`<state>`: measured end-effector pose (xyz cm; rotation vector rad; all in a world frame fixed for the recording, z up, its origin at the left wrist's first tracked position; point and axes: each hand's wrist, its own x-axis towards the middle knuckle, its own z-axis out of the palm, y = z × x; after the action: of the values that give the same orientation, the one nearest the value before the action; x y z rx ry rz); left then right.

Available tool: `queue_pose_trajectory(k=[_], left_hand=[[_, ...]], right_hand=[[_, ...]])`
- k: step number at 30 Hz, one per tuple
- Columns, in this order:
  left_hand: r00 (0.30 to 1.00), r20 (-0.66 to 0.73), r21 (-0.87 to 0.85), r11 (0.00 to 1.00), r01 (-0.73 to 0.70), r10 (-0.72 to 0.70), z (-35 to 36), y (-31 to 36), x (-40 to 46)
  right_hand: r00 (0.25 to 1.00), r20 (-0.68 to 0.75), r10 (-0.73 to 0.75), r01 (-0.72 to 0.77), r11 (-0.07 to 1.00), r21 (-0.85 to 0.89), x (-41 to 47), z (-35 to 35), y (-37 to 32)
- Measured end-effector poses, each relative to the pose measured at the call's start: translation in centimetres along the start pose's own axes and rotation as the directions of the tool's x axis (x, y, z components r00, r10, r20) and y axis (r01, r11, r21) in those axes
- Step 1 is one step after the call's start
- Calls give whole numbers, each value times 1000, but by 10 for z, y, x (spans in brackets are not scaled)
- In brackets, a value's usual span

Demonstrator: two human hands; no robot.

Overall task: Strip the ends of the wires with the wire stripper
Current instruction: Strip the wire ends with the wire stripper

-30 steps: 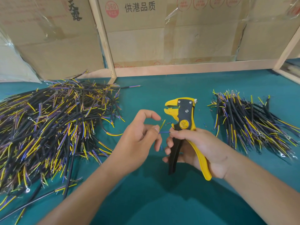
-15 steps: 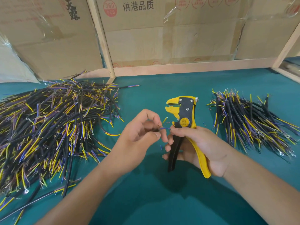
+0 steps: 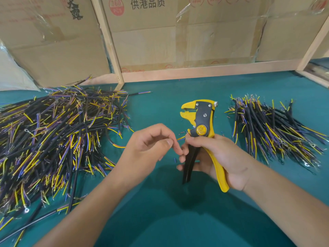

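Teal table (image 3: pixel 160 220); left hand (image 3: pixel 149 150) hides wire (image 3: pixel 180 138) beside wire stripper (image 3: pixel 203 122)

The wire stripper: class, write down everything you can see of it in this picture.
The wire stripper is a yellow and dark grey hand tool that looks like plastic and metal, with silver rivets and a round yellow badge at its pivot. Its toothed yellow jaws point left and stand slightly apart, with nothing between them. One handle is yellow, the other black. It is held upright above the green table, head away from the person. The right hand grips the handles; a thin yellow wire shows beside its fingertips.
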<state>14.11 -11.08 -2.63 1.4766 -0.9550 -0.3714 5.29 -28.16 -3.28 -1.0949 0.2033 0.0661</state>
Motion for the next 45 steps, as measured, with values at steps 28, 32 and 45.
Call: queue_pose_trajectory(k=[28,32,45], left_hand=[[995,95,-186,983,-9,27,5,2,-1],[991,101,-287,951,112,-86,2,-4,0],[992,78,-319,941,116,-96,3,-12,1]], right_hand=[[996,71,-60,63,997,-43,-3,-1,-1],[995,86,-59,64,996,-56,-3,-2,-3],[997,44,-60,62,997,-52,2,-5,0]])
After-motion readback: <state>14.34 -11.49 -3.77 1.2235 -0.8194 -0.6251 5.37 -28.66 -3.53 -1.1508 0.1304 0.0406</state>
